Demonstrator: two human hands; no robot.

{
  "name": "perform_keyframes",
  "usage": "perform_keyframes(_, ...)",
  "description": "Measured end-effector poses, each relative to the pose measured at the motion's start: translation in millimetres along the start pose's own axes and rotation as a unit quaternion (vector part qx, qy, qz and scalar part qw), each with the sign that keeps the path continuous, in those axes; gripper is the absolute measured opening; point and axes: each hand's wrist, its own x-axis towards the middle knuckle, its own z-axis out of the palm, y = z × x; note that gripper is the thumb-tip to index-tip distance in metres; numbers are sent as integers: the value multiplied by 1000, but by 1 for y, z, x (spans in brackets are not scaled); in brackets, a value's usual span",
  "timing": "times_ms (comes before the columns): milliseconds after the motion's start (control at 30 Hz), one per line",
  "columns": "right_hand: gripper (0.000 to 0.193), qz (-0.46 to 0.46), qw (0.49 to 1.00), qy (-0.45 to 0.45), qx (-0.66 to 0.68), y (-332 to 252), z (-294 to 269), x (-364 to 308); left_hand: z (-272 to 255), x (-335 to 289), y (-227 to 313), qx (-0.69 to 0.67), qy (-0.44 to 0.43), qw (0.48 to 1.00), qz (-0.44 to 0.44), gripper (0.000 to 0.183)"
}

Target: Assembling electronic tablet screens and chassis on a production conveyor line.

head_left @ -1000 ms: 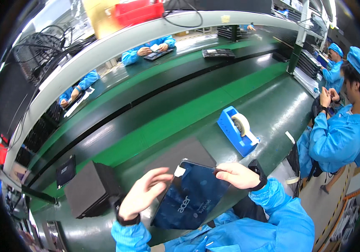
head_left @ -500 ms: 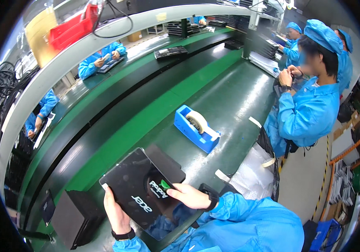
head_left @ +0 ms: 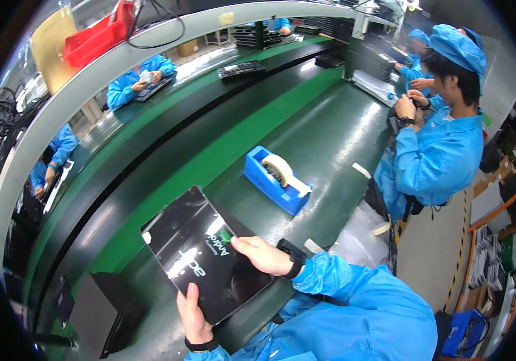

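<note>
A black tablet [head_left: 173, 234] is held tilted over the near part of the bench, its glossy screen facing up with a white logo and a green figure lit on it. My left hand [head_left: 194, 319] grips its lower left edge, thumb on the front and fingers hidden underneath. At the right edge, my right hand [head_left: 264, 254] has its thumb on the screen, its other fingers mostly out of sight. A small pale tab [head_left: 147, 238] shows at the tablet's left corner. Partly covered behind the tablet is a dark flat piece [head_left: 237, 225].
Beyond the tablet stands a blue tape dispenser [head_left: 279, 180]. A black folded panel [head_left: 104, 313] rests at left. A conveyor belt [head_left: 167, 162] runs along the bench, carrying a dark device [head_left: 241, 70]. A clear plastic bag [head_left: 363, 237] hangs at right, near a co-worker [head_left: 435, 156].
My left hand has slid from the tablet's left corner down to its lower edge. The tablet has shifted and tilted slightly, and my right hand has moved a little left and up.
</note>
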Motion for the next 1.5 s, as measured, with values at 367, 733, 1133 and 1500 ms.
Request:
perform_keyframes(367, 35, -34, 979, 60, -194, -1, -4, -5, 4, -5, -1, 12, 12, 1000, 15, 47)
perform_keyframes(733, 28, -109, 922, 200, -312, -45, -69, -13, -4, -6, -3, 82, -7, 995, 57, 54)
perform_keyframes(1133, 40, -99, 941, 94, -309, -99, -22, 40, -8, -11, -12, 135, -87, 986, 46, 59)
perform_keyframes(1500, 35, -118, 919, 121, -355, -90, -61, 28, -6, -15, -15, 123, -47, 991, 40, 52)
